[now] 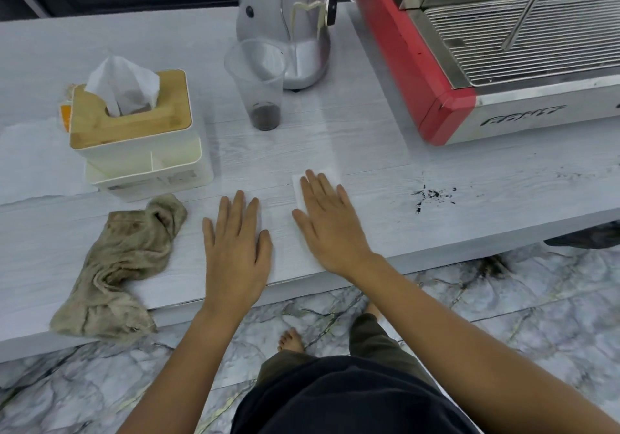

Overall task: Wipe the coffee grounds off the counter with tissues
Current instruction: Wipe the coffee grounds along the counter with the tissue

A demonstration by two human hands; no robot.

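**A:** A person stands at a pale worktop [335,138], both palms down. The right hand [330,224] lies flat, fingers spread, on a white tissue [327,173]; nothing is pinched, the sheet is only pressed under the palm. The left hand [235,249] rests flat and open on bare surface just beside it, holding nothing.

**B:** And the mess?

**A:** The coffee grounds [431,195] sit in a dark scatter to the right of the tissue, apart from it, near the front edge, below the red espresso machine [419,64].

**B:** So the wipe itself looks not yet begun there. How should it go?

**A:** Probably best to slide the sheet rightward under even pressure, then draw the grounds inward, away from the edge, so they gather rather than spill to the floor. Folding the tissue over the pile should trap the fine dust; a dry sheet may smear it otherwise.

**B:** Spare sheets?

**A:** A tissue box [134,121] with a wooden lid stands at left, one sheet poking up. A brown cloth [124,259] lies crumpled in front of it, and a plastic cup [258,81] holds grounds.
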